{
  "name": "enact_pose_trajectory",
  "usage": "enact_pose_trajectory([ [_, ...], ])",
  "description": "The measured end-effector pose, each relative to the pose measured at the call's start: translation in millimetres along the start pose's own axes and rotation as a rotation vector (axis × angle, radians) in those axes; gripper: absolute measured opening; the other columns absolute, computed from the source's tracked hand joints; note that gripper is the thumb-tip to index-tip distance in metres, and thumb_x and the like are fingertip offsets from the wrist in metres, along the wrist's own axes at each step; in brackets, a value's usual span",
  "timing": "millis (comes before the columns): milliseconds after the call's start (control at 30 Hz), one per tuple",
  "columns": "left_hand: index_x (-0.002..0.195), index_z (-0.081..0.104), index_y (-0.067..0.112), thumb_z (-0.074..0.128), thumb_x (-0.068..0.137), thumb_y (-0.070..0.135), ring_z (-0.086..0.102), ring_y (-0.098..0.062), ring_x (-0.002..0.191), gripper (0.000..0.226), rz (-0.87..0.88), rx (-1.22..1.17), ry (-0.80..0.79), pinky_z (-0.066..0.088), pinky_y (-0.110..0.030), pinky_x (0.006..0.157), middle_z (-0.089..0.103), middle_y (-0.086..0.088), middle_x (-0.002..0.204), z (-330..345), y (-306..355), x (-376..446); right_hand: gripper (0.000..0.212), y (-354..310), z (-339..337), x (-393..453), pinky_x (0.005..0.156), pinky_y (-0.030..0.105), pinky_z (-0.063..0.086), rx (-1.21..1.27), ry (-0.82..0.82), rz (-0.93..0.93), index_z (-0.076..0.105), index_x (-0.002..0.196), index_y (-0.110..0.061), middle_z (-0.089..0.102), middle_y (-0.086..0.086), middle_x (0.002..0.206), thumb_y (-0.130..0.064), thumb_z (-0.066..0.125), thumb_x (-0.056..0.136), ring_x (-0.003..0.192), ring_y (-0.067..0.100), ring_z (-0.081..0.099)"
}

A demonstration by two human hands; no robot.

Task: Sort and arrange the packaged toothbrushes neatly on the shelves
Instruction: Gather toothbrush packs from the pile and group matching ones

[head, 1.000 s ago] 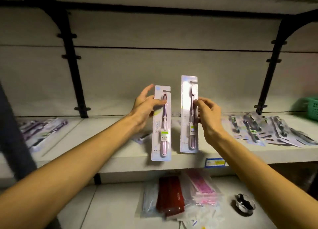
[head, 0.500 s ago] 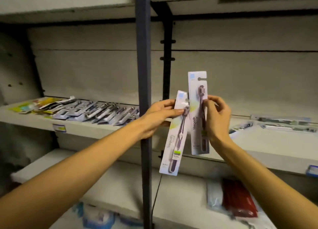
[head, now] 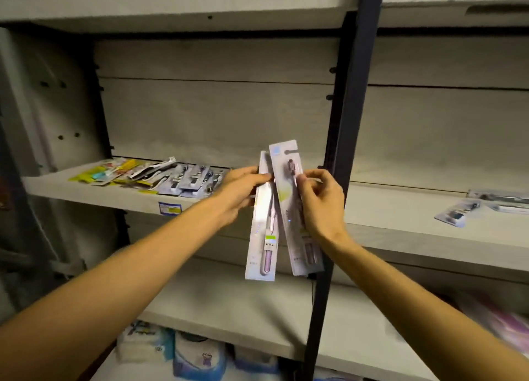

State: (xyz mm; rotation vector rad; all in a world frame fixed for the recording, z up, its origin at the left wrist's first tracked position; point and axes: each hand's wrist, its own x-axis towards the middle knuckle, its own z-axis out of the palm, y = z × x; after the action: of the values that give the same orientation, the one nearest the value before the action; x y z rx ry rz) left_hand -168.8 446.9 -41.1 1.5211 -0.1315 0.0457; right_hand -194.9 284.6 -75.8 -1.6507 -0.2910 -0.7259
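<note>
Two long pale packs, each with a purple toothbrush, hang upright in front of the shelf unit. My left hand (head: 240,191) pinches the upper part of the left toothbrush pack (head: 262,237). My right hand (head: 320,206) grips the right toothbrush pack (head: 286,186), which tilts and overlaps the top of the left one. Both packs are in the air, in front of the middle shelf (head: 94,191). A row of several packaged toothbrushes (head: 189,177) lies on that shelf to the left of my hands.
A dark upright post (head: 343,140) stands just right of my hands. Yellow packs (head: 106,171) lie at the shelf's left end. A few more packs (head: 458,211) lie on the right bay's shelf. Wrapped goods (head: 194,355) fill the bottom shelf.
The view has swung left to the neighbouring bay. Both hands carried the packs along, and the two packs have come together until they overlap at the top.
</note>
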Motion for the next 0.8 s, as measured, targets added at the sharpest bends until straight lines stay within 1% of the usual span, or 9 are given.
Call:
enact_pose_trajectory([
  [100,0.111,0.067,0.01,0.063,0.096,0.011,0.069,-0.02,0.084,0.016,-0.146,-0.074,0.147,0.058,-0.033,0.076,0.073,-0.009,0.098,-15,-2,33,0.017,15,21,25,0.073,0.025,0.056,-0.135,0.065,0.088,0.057,0.114,-0.021,0.065,-0.01,0.09,-0.031,0.054,0.1,0.083,0.009,0.067],
  [233,0.102,0.062,0.011,0.056,0.094,0.005,0.063,-0.015,0.069,0.012,-0.194,-0.097,0.161,0.049,-0.023,0.05,0.067,-0.005,0.084,-26,5,81,0.014,34,40,66,0.077,0.043,0.061,-0.203,0.119,0.235,0.054,0.11,-0.026,0.066,-0.001,0.088,-0.036,0.051,0.101,0.081,0.019,0.068],
  [300,0.092,0.06,0.009,0.05,0.09,-0.001,0.061,-0.017,0.069,0.015,-0.173,-0.045,0.124,0.051,-0.026,0.054,0.063,-0.006,0.081,-28,7,108,0.023,39,48,89,0.08,0.045,0.06,-0.282,0.134,0.271,0.055,0.112,-0.025,0.068,0.002,0.091,-0.043,0.052,0.099,0.083,0.021,0.068],
  [400,0.081,0.057,0.011,0.052,0.087,-0.005,0.057,-0.018,0.067,0.018,-0.166,0.033,0.077,0.057,-0.037,0.078,0.056,-0.008,0.078,-24,5,145,0.033,48,56,121,0.085,0.047,0.057,-0.43,0.181,0.291,0.061,0.116,-0.021,0.069,0.007,0.106,-0.046,0.054,0.095,0.094,0.028,0.068],
  [467,0.082,0.058,0.011,0.056,0.086,-0.008,0.06,-0.021,0.079,0.019,-0.17,0.093,0.063,0.055,-0.04,0.089,0.059,-0.011,0.085,-17,4,167,0.03,60,61,138,0.085,0.048,0.057,-0.452,0.232,0.324,0.062,0.107,-0.017,0.069,0.009,0.107,-0.043,0.055,0.094,0.094,0.031,0.067],
  [567,0.11,0.056,0.011,0.057,0.085,-0.014,0.062,-0.023,0.093,0.036,-0.144,0.087,0.049,0.059,-0.038,0.075,0.061,-0.012,0.095,-9,-6,199,0.032,83,67,154,0.085,0.041,0.055,-0.514,0.248,0.403,0.064,0.106,-0.011,0.069,0.013,0.109,-0.04,0.056,0.094,0.095,0.034,0.066],
  [667,0.126,0.056,0.011,0.054,0.085,-0.017,0.062,-0.024,0.083,0.05,-0.097,0.102,0.042,0.058,-0.034,0.058,0.06,-0.011,0.09,2,-13,219,0.03,100,62,170,0.086,0.037,0.052,-0.526,0.291,0.432,0.068,0.11,-0.009,0.07,0.015,0.11,-0.032,0.059,0.093,0.102,0.035,0.065],
  [733,0.126,0.061,0.009,0.056,0.087,-0.012,0.064,-0.028,0.089,0.044,-0.041,0.228,0.049,0.06,-0.041,0.076,0.065,-0.014,0.101,9,-21,233,0.024,109,59,178,0.089,0.041,0.055,-0.585,0.268,0.471,0.072,0.104,-0.01,0.072,0.015,0.106,-0.029,0.061,0.092,0.099,0.035,0.067],
  [800,0.12,0.067,0.009,0.062,0.09,0.0,0.066,-0.028,0.101,0.032,0.026,0.412,-0.028,0.055,-0.036,0.09,0.068,-0.014,0.117,13,-31,242,0.025,114,61,180,0.09,0.043,0.056,-0.666,0.183,0.517,0.07,0.103,-0.007,0.071,0.015,0.107,-0.028,0.063,0.092,0.099,0.034,0.067],
])
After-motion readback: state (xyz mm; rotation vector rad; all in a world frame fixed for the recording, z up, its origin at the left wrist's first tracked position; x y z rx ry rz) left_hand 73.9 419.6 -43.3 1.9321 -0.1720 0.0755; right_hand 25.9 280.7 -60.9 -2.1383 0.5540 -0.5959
